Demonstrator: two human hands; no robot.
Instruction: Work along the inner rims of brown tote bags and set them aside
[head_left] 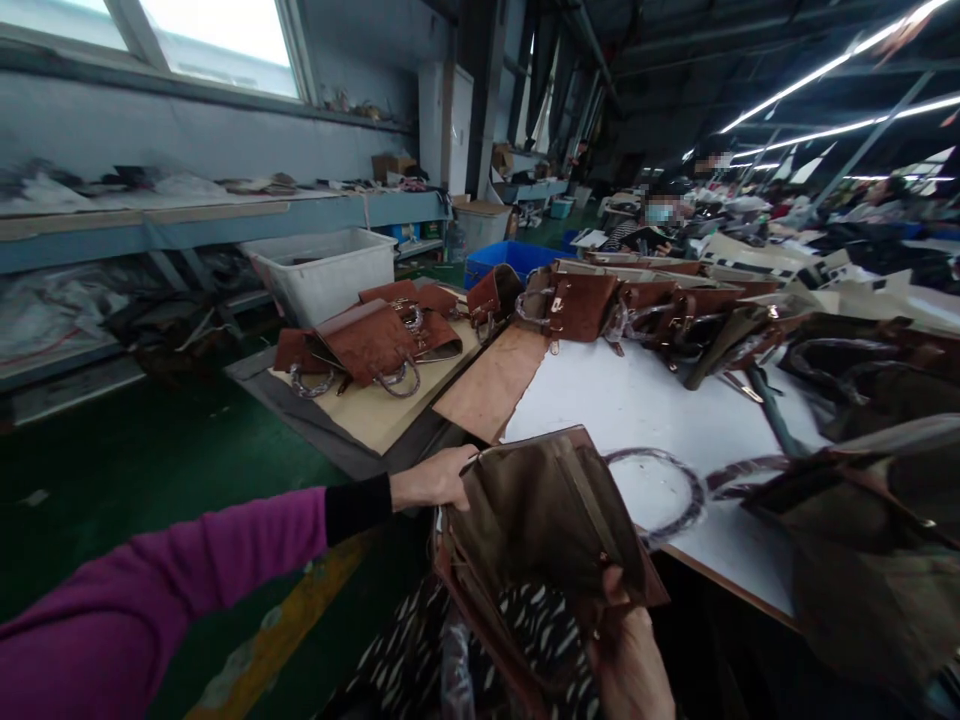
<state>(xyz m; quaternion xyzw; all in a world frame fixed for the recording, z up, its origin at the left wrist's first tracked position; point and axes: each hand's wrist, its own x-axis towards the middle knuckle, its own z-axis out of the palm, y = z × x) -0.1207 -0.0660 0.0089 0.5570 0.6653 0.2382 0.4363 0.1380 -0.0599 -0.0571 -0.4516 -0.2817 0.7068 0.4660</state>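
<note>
I hold an open brown leather handbag over my lap, at the near edge of the white table. My left hand, at the end of a magenta sleeve with a black cuff, is closed on the bag's upper left rim. Low in the picture my right hand grips the bag's lower right edge, thumb pressed on the leather. The bag's mouth gapes toward me, showing a dark olive lining. A wrapped round handle lies on the table just behind the bag.
Several finished brown handbags lie on a low board at the left, and more crowd the far table. A loose leather sheet hangs at the table corner. White and blue bins stand behind. Other people work in the distance.
</note>
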